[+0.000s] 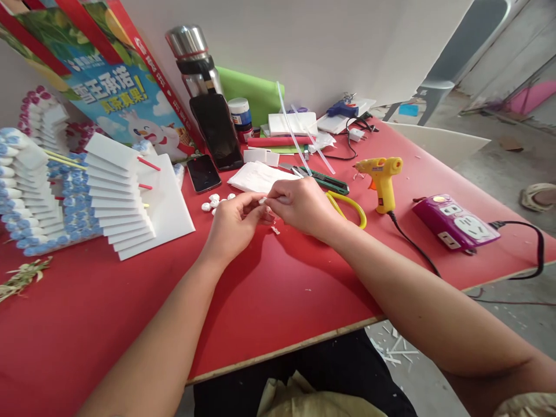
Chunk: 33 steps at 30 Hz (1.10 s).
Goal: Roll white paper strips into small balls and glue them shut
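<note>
My left hand (pixel 237 223) and my right hand (pixel 299 202) meet over the red table, fingertips pinched together around a small white piece (pixel 262 200). The piece is mostly hidden by the fingers. Several small white balls (pixel 214 200) lie just left of my left hand. Behind the hands rests a stack of white tissue (pixel 260 176). A tiny white scrap (pixel 275 230) is on the table below my fingertips. Yellow-handled scissors (pixel 360 213) lie partly behind my right wrist.
A yellow glue gun (pixel 383 179) and purple power strip (pixel 456 223) are on the right. Two phones (pixel 204 173), a steel flask (pixel 187 43) and a green cutter (pixel 332 183) stand or lie behind. Layered white card models (pixel 119 197) fill the left. The table's front edge (pixel 282 350) is near my body.
</note>
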Each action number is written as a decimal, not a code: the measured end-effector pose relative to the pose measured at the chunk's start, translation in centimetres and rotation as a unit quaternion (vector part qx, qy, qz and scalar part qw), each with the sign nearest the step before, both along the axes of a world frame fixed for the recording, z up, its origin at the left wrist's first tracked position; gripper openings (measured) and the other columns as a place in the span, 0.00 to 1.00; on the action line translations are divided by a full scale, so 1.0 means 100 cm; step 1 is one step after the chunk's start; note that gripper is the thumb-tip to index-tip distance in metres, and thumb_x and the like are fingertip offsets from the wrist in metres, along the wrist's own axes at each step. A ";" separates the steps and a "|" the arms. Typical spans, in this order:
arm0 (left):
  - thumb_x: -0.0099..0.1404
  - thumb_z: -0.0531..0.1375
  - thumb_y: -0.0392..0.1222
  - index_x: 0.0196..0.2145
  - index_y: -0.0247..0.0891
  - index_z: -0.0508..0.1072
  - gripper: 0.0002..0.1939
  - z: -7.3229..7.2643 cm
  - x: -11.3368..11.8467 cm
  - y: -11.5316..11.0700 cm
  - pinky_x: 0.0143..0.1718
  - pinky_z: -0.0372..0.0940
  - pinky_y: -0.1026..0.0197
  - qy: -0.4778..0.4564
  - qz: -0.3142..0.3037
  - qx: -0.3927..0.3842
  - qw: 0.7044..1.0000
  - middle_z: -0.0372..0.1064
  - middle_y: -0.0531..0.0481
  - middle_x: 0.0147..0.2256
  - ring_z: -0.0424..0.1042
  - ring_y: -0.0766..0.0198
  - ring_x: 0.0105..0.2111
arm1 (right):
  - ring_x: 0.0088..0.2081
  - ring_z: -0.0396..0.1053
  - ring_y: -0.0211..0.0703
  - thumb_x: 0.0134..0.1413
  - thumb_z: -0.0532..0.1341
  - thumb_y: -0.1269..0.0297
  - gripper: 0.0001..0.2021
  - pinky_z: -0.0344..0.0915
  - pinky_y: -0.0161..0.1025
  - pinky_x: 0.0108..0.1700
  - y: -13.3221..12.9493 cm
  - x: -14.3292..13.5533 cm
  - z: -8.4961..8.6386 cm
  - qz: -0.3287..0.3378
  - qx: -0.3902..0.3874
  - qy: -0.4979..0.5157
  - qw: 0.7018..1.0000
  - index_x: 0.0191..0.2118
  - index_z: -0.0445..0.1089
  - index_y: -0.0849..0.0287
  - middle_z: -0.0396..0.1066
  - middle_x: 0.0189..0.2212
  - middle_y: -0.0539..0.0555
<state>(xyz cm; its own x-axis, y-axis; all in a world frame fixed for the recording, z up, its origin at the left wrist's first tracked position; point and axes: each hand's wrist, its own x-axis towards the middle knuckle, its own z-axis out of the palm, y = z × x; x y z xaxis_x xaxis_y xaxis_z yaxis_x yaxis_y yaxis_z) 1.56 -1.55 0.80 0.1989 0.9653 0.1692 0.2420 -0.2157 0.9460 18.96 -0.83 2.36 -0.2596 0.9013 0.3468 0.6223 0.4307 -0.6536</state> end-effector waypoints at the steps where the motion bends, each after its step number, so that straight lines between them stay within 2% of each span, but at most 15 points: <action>1: 0.62 0.68 0.48 0.42 0.37 0.80 0.15 0.001 -0.001 0.001 0.38 0.76 0.58 -0.018 -0.014 -0.012 1.000 0.79 0.47 0.33 0.78 0.59 0.32 | 0.25 0.57 0.36 0.54 0.61 0.69 0.06 0.49 0.36 0.29 0.001 0.001 0.001 0.004 -0.004 0.008 1.000 0.28 0.74 0.61 0.67 0.21 0.49; 4: 0.62 0.68 0.51 0.44 0.36 0.80 0.18 0.001 -0.005 0.002 0.38 0.77 0.57 -0.050 -0.028 -0.031 0.998 0.79 0.46 0.36 0.79 0.59 0.34 | 0.26 0.60 0.36 0.54 0.62 0.68 0.06 0.51 0.35 0.29 0.003 0.005 0.004 0.026 -0.031 0.048 0.998 0.28 0.74 0.61 0.68 0.22 0.49; 8: 0.61 0.68 0.52 0.46 0.36 0.80 0.20 0.002 -0.004 0.001 0.39 0.78 0.54 -0.077 -0.006 -0.027 0.997 0.80 0.46 0.34 0.80 0.56 0.33 | 0.25 0.65 0.36 0.55 0.61 0.66 0.07 0.57 0.35 0.30 0.006 0.007 0.002 0.069 -0.079 0.126 0.986 0.29 0.74 0.62 0.72 0.23 0.51; 11: 0.61 0.68 0.54 0.47 0.36 0.80 0.22 0.003 -0.003 0.000 0.38 0.78 0.53 -0.080 -0.016 -0.036 0.996 0.80 0.46 0.33 0.81 0.56 0.32 | 0.24 0.65 0.36 0.55 0.61 0.65 0.08 0.58 0.36 0.30 0.008 0.006 -0.001 0.075 -0.090 0.139 0.983 0.29 0.73 0.62 0.71 0.21 0.50; 16: 0.64 0.65 0.54 0.47 0.36 0.80 0.21 0.003 -0.003 0.000 0.38 0.77 0.55 -0.067 -0.036 -0.037 0.996 0.79 0.47 0.32 0.80 0.59 0.30 | 0.24 0.64 0.36 0.55 0.61 0.66 0.07 0.57 0.36 0.29 0.007 0.003 -0.001 0.062 -0.092 0.126 0.986 0.30 0.74 0.63 0.71 0.21 0.50; 19: 0.65 0.65 0.53 0.45 0.36 0.80 0.18 0.002 -0.002 0.000 0.37 0.76 0.58 -0.056 -0.027 -0.016 0.998 0.78 0.48 0.29 0.77 0.62 0.27 | 0.26 0.64 0.37 0.53 0.61 0.67 0.06 0.56 0.36 0.30 0.004 0.001 -0.001 0.026 -0.079 0.099 0.992 0.29 0.75 0.62 0.71 0.22 0.50; 23: 0.67 0.63 0.50 0.43 0.38 0.81 0.14 -0.002 0.004 -0.002 0.33 0.72 0.62 -0.017 0.001 0.031 0.999 0.74 0.51 0.26 0.73 0.64 0.26 | 0.26 0.63 0.38 0.52 0.60 0.69 0.05 0.54 0.37 0.29 -0.001 -0.005 -0.001 -0.027 -0.014 0.010 1.000 0.28 0.73 0.61 0.70 0.21 0.51; 26: 0.68 0.61 0.50 0.42 0.39 0.80 0.13 -0.002 0.007 -0.003 0.31 0.69 0.63 0.003 0.019 0.057 0.998 0.73 0.51 0.25 0.71 0.65 0.25 | 0.27 0.66 0.42 0.53 0.60 0.70 0.05 0.55 0.38 0.30 -0.004 -0.006 0.000 -0.043 0.033 -0.048 0.997 0.27 0.70 0.61 0.71 0.23 0.54; 28: 0.69 0.60 0.49 0.42 0.39 0.80 0.13 -0.001 0.006 -0.002 0.31 0.68 0.63 0.021 0.019 0.067 0.997 0.72 0.52 0.25 0.70 0.65 0.25 | 0.28 0.70 0.44 0.55 0.61 0.68 0.06 0.60 0.39 0.31 -0.002 -0.003 0.002 -0.019 -0.027 0.014 0.999 0.28 0.69 0.61 0.73 0.24 0.56; 29: 0.70 0.60 0.49 0.43 0.39 0.80 0.13 0.000 0.004 -0.001 0.31 0.67 0.63 0.034 0.017 0.074 0.997 0.71 0.52 0.24 0.70 0.65 0.25 | 0.28 0.72 0.45 0.58 0.62 0.65 0.08 0.63 0.39 0.32 0.000 -0.001 0.003 0.005 -0.088 0.079 0.993 0.29 0.69 0.60 0.74 0.25 0.56; 30: 0.70 0.59 0.48 0.43 0.40 0.80 0.13 0.001 0.002 0.000 0.32 0.67 0.63 0.054 0.015 0.082 0.995 0.72 0.52 0.25 0.69 0.65 0.25 | 0.28 0.74 0.46 0.60 0.62 0.61 0.10 0.67 0.40 0.33 0.003 0.002 0.004 0.035 -0.163 0.155 0.974 0.31 0.69 0.60 0.75 0.27 0.57; 31: 0.70 0.59 0.48 0.43 0.40 0.79 0.12 0.002 0.000 0.001 0.33 0.67 0.63 0.073 0.013 0.093 0.993 0.72 0.52 0.25 0.69 0.65 0.25 | 0.29 0.76 0.47 0.62 0.61 0.55 0.13 0.70 0.41 0.34 0.006 0.005 0.005 0.066 -0.242 0.230 0.940 0.33 0.68 0.59 0.76 0.28 0.58; 33: 0.71 0.58 0.47 0.46 0.40 0.78 0.13 0.003 -0.004 0.002 0.34 0.67 0.64 0.084 0.005 0.099 0.992 0.74 0.52 0.28 0.71 0.65 0.27 | 0.30 0.78 0.51 0.65 0.56 0.45 0.19 0.74 0.47 0.36 0.013 0.011 0.004 0.111 -0.386 0.345 0.849 0.38 0.67 0.59 0.78 0.32 0.61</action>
<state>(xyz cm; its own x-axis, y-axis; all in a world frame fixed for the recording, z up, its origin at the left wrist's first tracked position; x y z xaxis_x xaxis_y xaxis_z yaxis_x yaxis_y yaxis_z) 1.13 -1.36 1.15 0.2317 0.9185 0.3204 0.3957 -0.3899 0.8315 20.02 0.45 2.80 -0.4286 0.8842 -0.1857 -0.0629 -0.2342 -0.9701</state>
